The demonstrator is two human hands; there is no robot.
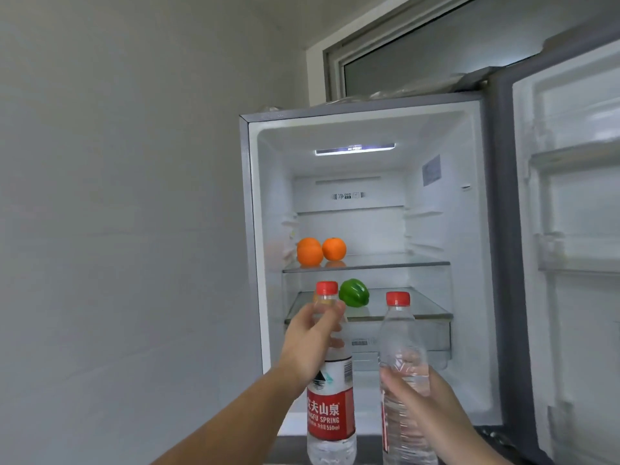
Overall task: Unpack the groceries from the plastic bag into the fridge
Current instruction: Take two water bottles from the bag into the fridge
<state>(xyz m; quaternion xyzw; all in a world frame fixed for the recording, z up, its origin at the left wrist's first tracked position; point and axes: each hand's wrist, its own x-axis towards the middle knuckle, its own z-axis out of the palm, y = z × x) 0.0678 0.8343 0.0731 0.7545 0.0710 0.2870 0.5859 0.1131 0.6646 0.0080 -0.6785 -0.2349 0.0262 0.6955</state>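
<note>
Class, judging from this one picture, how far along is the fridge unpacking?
Done: three oranges sit on the upper glass shelf, a green pepper on the one below. In hand: the left hand grips a labelled water bottle, the right hand another bottle, both upright before the open fridge. Left: shelving both; the bag is out of view.

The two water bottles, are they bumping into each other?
Apart. The head view shows fridge interior in a clear gap between the left-hand bottle, gripped by the left hand, and the right-hand bottle, held by the right hand.
</note>
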